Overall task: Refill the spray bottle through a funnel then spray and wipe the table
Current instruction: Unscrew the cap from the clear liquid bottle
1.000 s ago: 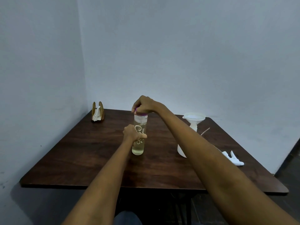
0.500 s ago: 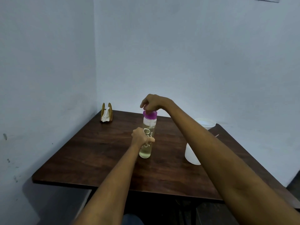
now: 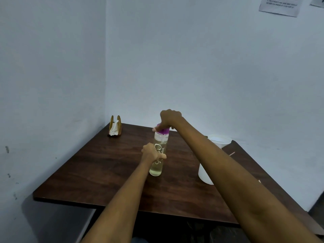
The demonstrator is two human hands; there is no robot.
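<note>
Near the middle of the dark wooden bench [image 3: 98, 165] stands the clear plastic bottle of pale yellow liquid [image 3: 158, 155], upright, with the left hand [image 3: 151, 153] wrapped round its middle and the right hand [image 3: 169, 120] curled down over its purple screw cap [image 3: 163, 131]. A second ago the fingers hid the cap almost wholly; half a second ago they sat lighter on its top; now they pinch its rim again, so the grip looks re-taken between twists, and the cap is probably only partly loosened. The view has also swung left, so the right arm now covers most of the white translucent spray bottle [image 3: 204, 174] and the white plastic funnel [image 3: 220, 139] seated in it. Pouring cannot begin until the cap is off. A wooden napkin holder [image 3: 115, 127] stands in the far left corner.
</note>
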